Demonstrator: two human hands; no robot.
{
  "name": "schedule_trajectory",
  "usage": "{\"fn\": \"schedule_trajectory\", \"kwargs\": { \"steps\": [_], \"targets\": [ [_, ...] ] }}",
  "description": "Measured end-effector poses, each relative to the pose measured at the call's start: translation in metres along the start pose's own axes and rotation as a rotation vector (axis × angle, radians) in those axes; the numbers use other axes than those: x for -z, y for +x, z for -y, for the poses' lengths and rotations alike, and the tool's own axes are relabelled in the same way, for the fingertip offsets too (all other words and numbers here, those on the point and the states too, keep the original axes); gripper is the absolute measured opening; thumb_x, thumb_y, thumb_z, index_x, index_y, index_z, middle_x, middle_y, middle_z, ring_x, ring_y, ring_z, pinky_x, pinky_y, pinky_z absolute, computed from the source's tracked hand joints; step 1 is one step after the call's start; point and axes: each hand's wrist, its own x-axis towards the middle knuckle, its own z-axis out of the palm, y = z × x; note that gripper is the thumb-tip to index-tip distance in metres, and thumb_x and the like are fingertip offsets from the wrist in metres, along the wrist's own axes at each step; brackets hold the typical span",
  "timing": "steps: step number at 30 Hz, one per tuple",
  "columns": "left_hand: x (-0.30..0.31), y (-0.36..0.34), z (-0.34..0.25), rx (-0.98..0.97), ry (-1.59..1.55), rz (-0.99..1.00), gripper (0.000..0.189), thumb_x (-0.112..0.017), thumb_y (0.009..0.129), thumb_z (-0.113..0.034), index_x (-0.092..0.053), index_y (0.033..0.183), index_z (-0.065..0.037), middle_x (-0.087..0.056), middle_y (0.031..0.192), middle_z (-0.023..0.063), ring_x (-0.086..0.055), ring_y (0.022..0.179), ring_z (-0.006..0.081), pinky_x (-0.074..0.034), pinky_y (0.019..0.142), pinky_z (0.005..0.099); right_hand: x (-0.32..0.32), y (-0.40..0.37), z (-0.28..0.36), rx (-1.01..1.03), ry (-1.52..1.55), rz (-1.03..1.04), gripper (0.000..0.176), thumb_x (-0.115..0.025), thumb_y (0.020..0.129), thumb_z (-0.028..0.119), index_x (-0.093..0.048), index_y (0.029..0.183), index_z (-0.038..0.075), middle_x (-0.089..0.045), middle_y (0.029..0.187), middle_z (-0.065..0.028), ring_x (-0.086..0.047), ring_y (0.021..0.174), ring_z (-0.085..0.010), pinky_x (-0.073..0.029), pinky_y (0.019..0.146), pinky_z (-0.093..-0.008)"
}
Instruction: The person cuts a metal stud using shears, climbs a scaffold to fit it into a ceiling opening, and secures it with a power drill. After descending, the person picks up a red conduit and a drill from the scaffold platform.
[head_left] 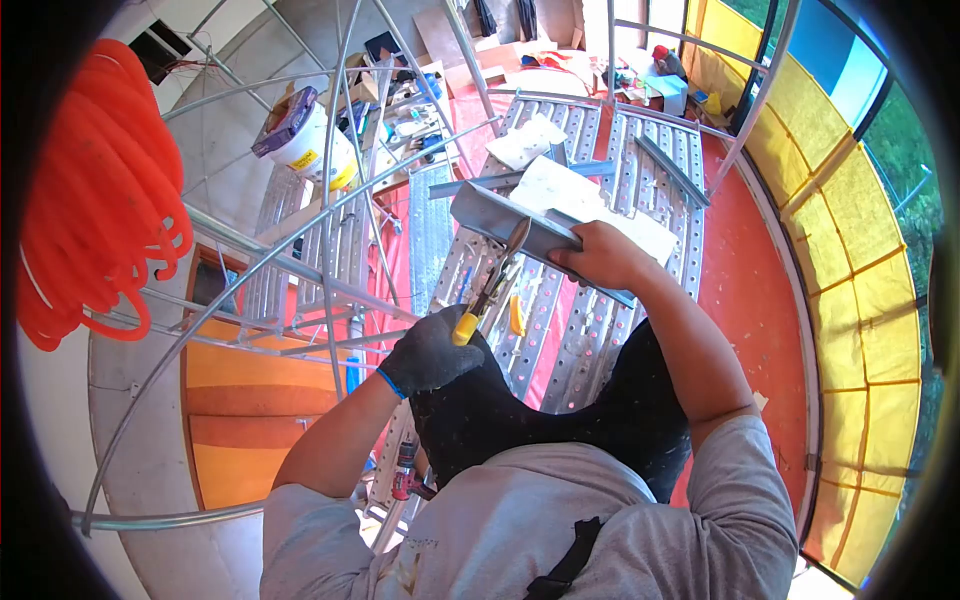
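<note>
My left hand [432, 352], in a dark glove with a blue cuff, is closed round the yellow handles of metal snips [487, 292]. The blades of the snips meet the near edge of a grey metal channel [498, 218]. My bare right hand [603, 256] grips that channel near its right end, fingers wrapped over its edge. Beneath the channel lie a white board [590, 203] and another metal strip [590, 169], both on perforated metal planks [585, 340]. A small yellow-handled item [517, 315] rests on the planks right of the snips.
Scaffold tubes [345, 205] cross on the left, with a white bucket [318, 146] behind them. A coil of orange hose [105, 195] hangs at upper left. A red drill [403, 472] is beside my lap. Yellow sheeting [850, 300] lines the right. A person [668, 62] is at the back.
</note>
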Motion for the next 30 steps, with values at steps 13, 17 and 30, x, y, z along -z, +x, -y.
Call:
{"fn": "schedule_trajectory", "kwargs": {
  "steps": [13, 17, 30],
  "targets": [
    [-0.002, 0.003, 0.012, -0.031, 0.053, -0.042, 0.05, -0.077, 0.076, -0.026, -0.06, 0.117, -0.005, -0.067, 0.092, 0.0136, -0.067, 0.087, 0.0287, -0.051, 0.081, 0.0404, -0.015, 0.003, -0.002, 0.054, -0.045, -0.077, 0.041, -0.068, 0.093, 0.035, -0.07, 0.097, -0.006, -0.07, 0.082, -0.022, -0.07, 0.076, -0.0333, -0.052, 0.075, -0.0427],
    [-0.005, 0.007, 0.013, -0.008, 0.107, -0.077, 0.046, -0.076, 0.077, -0.028, -0.062, 0.114, -0.004, -0.068, 0.09, 0.0164, -0.068, 0.085, 0.0326, -0.052, 0.078, 0.0425, -0.017, 0.008, -0.003, 0.025, 0.003, -0.043, 0.042, -0.068, 0.093, 0.036, -0.07, 0.095, -0.006, -0.07, 0.079, -0.0199, -0.069, 0.073, -0.03, -0.052, 0.073, -0.0423],
    [-0.004, -0.007, -0.012, 0.063, 0.072, -0.114, 0.057, -0.078, 0.076, -0.03, -0.06, 0.123, -0.005, -0.069, 0.098, 0.0177, -0.068, 0.093, 0.0331, -0.052, 0.084, 0.041, -0.026, 0.016, -0.008, 0.041, -0.029, -0.097, 0.04, -0.065, 0.095, 0.037, -0.071, 0.099, -0.003, -0.071, 0.083, -0.0203, -0.07, 0.079, -0.0339, -0.052, 0.076, -0.0453]
  ]
}}
